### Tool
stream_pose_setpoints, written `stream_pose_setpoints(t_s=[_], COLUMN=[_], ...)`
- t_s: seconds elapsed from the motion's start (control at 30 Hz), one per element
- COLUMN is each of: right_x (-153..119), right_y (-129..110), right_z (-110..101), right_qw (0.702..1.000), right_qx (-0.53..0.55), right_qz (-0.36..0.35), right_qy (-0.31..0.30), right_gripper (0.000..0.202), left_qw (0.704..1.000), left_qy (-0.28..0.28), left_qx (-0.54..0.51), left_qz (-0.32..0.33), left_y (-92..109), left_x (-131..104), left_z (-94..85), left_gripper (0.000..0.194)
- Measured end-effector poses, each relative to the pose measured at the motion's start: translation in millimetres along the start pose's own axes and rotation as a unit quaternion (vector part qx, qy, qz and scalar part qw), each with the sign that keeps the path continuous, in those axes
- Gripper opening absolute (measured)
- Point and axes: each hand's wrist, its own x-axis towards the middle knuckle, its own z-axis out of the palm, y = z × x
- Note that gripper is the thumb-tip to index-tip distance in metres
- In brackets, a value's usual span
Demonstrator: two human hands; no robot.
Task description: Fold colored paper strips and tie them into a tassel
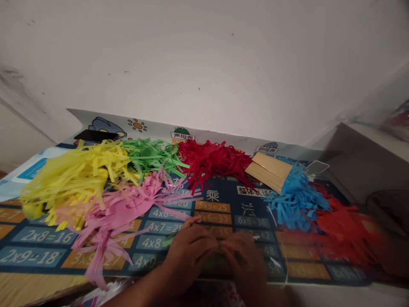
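Both hands meet low in the middle, over the dark blue multiplication mat (252, 221). My left hand (191, 247) has its fingers bent and drawn together, with the index finger partly stretched out. Opposite it, my right hand (244, 258) pinches with fingertips close to the left ones. A bit of green paper strip (169, 239) sticks out beside the left hand, and something greenish shows dimly between the fingertips. Most of it is hidden by the hands. To the left lies a pink fringed paper bundle (128, 207), its tied end near the mat's front edge.
Fringed paper heaps in yellow (111, 157), green (155, 153), dark red (217, 160), blue (295, 200) and blurred bright red (345, 232) lie around the mat. A tan paper packet (270, 170) leans on the blue heap. A black phone (96, 136) lies at the back left, near the wall (204, 64).
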Motion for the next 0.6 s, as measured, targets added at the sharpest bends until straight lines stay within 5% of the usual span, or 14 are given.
stream_pose_setpoints(t_s=[0.2,0.33,0.47,0.53,0.6], right_x=[-0.8,-2.3,6.0,15.9,27.0], right_y=[-4.8,-0.2,49.9,86.6,119.1], right_z=[1.9,0.6,-39.5,-67.7,-88.3], right_qw=[1.0,1.0,0.989,0.944,0.917], right_qx=[-0.019,-0.023,-0.126,-0.269,-0.323], right_qz=[-0.009,-0.009,0.068,0.176,0.214], right_qy=[0.015,-0.006,0.025,0.078,0.093], right_gripper=[0.013,0.015,0.015,0.02,0.019], left_qw=[1.0,0.996,0.992,0.988,0.98], left_qy=[-0.006,-0.034,-0.075,-0.088,-0.099], left_qx=[-0.015,0.011,-0.017,-0.065,-0.106], left_qz=[-0.003,-0.079,-0.102,-0.107,-0.133], left_y=[-6.7,-14.6,-21.1,-22.3,-21.7], left_x=[1.7,1.0,0.3,2.3,6.0], left_z=[9.0,19.3,16.8,13.6,13.6], left_gripper=[0.01,0.007,0.011,0.012,0.013])
